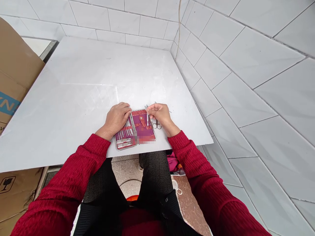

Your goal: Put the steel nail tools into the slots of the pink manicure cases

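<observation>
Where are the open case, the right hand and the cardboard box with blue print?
Open case [140,130], head view: purple lining, right half.
Right hand [161,113], head view: its back.
Cardboard box [18,67], head view: plain brown side.

1. A manicure case [140,131] lies open on the table [86,114], close to its near edge, with purple lining, red trim and a metallic-looking rim; the left hand [119,116] covers the upper part of its left half.
2. In that half, slim silver tools [126,132] stand in a row, above shiny clippers [123,143].
3. A slim pale implement [147,120] is pinched in the right hand [158,113], pointing down over the right half.
4. Dark-handled scissors [157,124] lie just beside the case, partly hidden.
</observation>
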A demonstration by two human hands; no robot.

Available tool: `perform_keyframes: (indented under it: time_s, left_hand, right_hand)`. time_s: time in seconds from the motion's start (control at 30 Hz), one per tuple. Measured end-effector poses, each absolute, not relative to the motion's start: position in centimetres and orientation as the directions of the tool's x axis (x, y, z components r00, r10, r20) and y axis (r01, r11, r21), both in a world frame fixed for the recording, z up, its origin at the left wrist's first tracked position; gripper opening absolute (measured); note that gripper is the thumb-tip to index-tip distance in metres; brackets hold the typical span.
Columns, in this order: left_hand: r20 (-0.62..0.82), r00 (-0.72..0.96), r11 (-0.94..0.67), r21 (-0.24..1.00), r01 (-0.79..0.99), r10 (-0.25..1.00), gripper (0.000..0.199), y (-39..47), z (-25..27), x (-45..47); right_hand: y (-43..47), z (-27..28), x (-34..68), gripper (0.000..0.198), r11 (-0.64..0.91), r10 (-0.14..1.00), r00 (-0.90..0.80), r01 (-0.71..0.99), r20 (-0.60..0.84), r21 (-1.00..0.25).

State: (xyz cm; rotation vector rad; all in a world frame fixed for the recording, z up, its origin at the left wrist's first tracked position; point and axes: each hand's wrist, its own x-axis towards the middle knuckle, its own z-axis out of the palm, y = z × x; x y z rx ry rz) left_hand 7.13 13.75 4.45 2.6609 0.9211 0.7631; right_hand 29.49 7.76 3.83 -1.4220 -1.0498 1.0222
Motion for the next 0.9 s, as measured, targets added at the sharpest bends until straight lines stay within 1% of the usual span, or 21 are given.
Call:
perform_keyframes:
  time_s: [0.13, 0.23, 0.37, 0.5, 0.57, 0.63, 0.73, 0.8, 0.9]
  left_hand:
    - [0.405, 0.665, -0.778, 0.365, 0.512, 0.628, 0.032, 13.7, 4.4, 7.1]
    - [0.408, 0.666, -0.780, 0.361, 0.511, 0.625, 0.032, 13.7, 4.4, 7.1]
    - [0.406, 0.667, -0.781, 0.351, 0.517, 0.624, 0.032, 13.8, 4.3, 7.1]
    - [0.402, 0.671, -0.782, 0.340, 0.522, 0.623, 0.033, 13.8, 4.3, 7.2]
    - [0.400, 0.674, -0.783, 0.340, 0.520, 0.621, 0.033, 13.8, 4.3, 7.2]
    - [0.399, 0.673, -0.781, 0.344, 0.521, 0.624, 0.033, 13.8, 4.4, 7.2]
    - [0.395, 0.672, -0.779, 0.346, 0.523, 0.627, 0.033, 13.8, 4.4, 7.2]
    - [0.394, 0.674, -0.780, 0.345, 0.523, 0.625, 0.033, 13.8, 4.4, 7.2]
    - [0.395, 0.674, -0.781, 0.344, 0.521, 0.624, 0.033, 13.8, 4.3, 7.2]
  right_hand:
    - [7.6, 3.8, 29.3, 0.031, -0.076, 0.967, 0.249, 0.103, -0.048, -0.992]
    - [7.5, 3.6, 29.2, 0.031, -0.042, 0.961, 0.277, 0.116, -0.008, -0.992]
    - [7.7, 3.3, 29.3, 0.032, -0.011, 0.968, 0.250, 0.109, 0.017, -0.994]
    - [7.9, 3.1, 29.3, 0.030, -0.054, 0.972, 0.233, 0.147, -0.019, -0.988]
    - [7.8, 3.1, 29.2, 0.026, -0.069, 0.973, 0.229, 0.176, -0.028, -0.982]
    - [7.7, 3.0, 29.0, 0.018, -0.060, 0.972, 0.235, 0.246, 0.000, -0.967]
    - [7.3, 2.8, 28.9, 0.008, -0.016, 0.963, 0.245, 0.461, 0.110, -0.887]
    - [6.9, 2.7, 28.8, 0.010, 0.007, 0.958, 0.230, 0.584, 0.174, -0.811]
    - [6.3, 2.8, 28.7, 0.015, 0.019, 0.958, 0.197, 0.678, 0.206, -0.734]
